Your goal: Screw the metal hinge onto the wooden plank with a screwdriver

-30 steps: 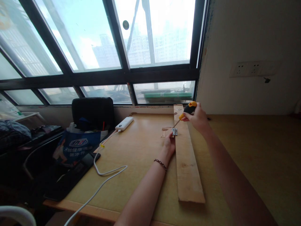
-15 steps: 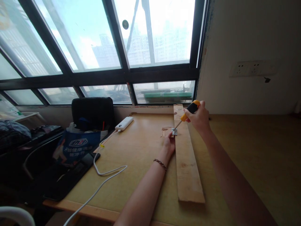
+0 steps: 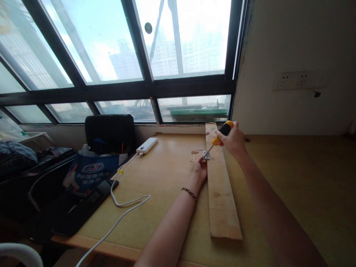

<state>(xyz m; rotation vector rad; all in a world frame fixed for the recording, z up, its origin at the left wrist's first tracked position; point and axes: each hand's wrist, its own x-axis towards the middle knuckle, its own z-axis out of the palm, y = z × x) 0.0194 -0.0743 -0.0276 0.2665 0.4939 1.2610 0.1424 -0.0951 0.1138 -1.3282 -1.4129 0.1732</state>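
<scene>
Metal hinge (image 3: 206,155) sits at the L edge of a long wooden board (image 3: 222,196), w/ a sm. wood piece (image 3: 194,152) just beside it on the L; screwdriver (image 3: 224,129) slants down to it, tip at the hinge plate, exact contact too sm. to tell. R hand (image 3: 233,138) has its fingers clamped on the yellow/black handle. L hand (image 3: 200,168) is at the near side of hinge & sm. wood piece, hiding part of the latter; can't tell if its fingers grip or only press. Braided bracelet (image 3: 190,193) on the L wrist. Board runs lengthwise, far end nr the window. Further L, well apart: white power bank (image 3: 147,145), w/ white cable (image 3: 130,212) plugged in, looping toward the near edge, yellow tag (image 3: 120,172) on it. Black flat item (image 3: 83,211) at the L edge, then blue printed bag (image 3: 91,174) in front of a black chair (image 3: 109,131). Tabletop (image 3: 164,178) is yellowish wood, darker on the R. Behind: black-framed window (image 3: 191,86), bright, bldgs outside, green rolls or pipes (image 3: 197,113) behind the lower pane. Shadowed wall (image 3: 294,40) on the R w/ sockets (image 3: 293,81).
</scene>
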